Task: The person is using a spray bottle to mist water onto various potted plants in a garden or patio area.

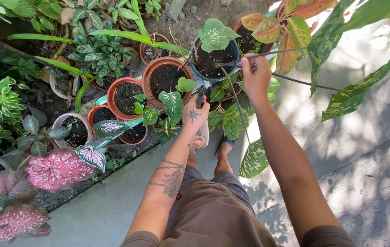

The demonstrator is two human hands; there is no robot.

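The person stands on a concrete path [112, 201] and looks down at a group of potted plants. The left hand [195, 114] holds a clear spray bottle [200, 135]; its grip is closed around the neck of the bottle, with the black trigger part just above the fingers, and the body of the bottle hangs below the hand. The bottle is above the edge of the path, just beside a small plant with green spotted leaves [172, 104].

The right hand [255, 75] is further from the body. Its grip is closed on thin leaf stems [268, 55], near the rim of a dark blue pot [213, 59] filled with dark soil. One long stem goes down from this hand to a large green leaf with white spots [253, 159].

To the left of the blue pot stand several brown clay pots [165, 77], most of them showing only soil. Pink leaves with green edges [58, 169] are at the lower left. Below the bottle, one bare foot [224, 148] is on the path, and brown shorts [213, 210] fill the bottom of the view.
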